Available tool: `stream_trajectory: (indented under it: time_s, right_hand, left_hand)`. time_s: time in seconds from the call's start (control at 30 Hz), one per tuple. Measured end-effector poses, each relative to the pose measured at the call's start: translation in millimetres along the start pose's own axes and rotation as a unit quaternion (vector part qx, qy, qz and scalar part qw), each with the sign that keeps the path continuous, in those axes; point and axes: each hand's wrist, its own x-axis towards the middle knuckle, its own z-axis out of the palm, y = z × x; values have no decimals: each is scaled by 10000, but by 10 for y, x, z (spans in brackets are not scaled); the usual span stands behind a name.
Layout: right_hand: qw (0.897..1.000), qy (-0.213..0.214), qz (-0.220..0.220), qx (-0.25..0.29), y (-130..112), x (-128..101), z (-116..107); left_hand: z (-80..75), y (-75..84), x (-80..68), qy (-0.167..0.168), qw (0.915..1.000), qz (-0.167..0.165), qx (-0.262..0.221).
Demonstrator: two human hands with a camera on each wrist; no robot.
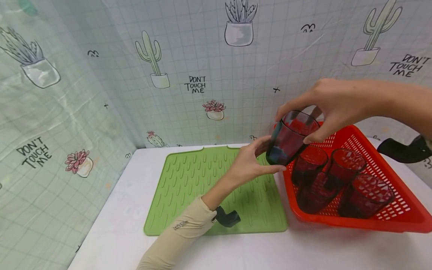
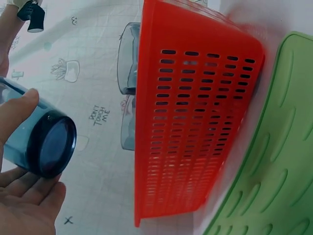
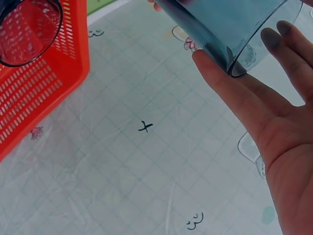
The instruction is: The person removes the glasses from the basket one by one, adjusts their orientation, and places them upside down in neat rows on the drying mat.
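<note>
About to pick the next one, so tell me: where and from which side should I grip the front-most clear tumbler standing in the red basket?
Grip the front-most tumbler by its upper wall just below the open rim, coming from above and the near-right side. It stands mouth-up in the red perforated plastic basket, neighbouring tumblers crowd its left, and the basket wall covers its lower part, so a low side approach looks blocked.

1. Mat (image 1: 216,191) lies on the tabletop (image 1: 128,228).
2. Basket (image 1: 398,217) sits at the mat's 3 o'clock, touching it.
3. Three glasses (image 1: 366,195) stand in the basket.
4. A fourth glass (image 1: 290,138) is between both hands (image 1: 248,163), above the basket's 9 o'clock edge.
</note>
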Motion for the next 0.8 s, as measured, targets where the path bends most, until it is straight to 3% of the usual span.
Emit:
stream_trajectory:
  time_s: [0.33, 0.5, 0.8]
  right_hand:
    - [9997, -50, 4, 235, -20, -24, 0]
    - [9992, 25, -106, 389, -32, -43, 15]
    - [9985, -192, 157, 487, -59, -48, 59]
  left_hand:
    - [71, -47, -18, 476, 9983, 153, -283]
    - [47, -44, -28, 614, 9969, 426, -250]
    - [17, -43, -43, 891, 9921, 811, -350]
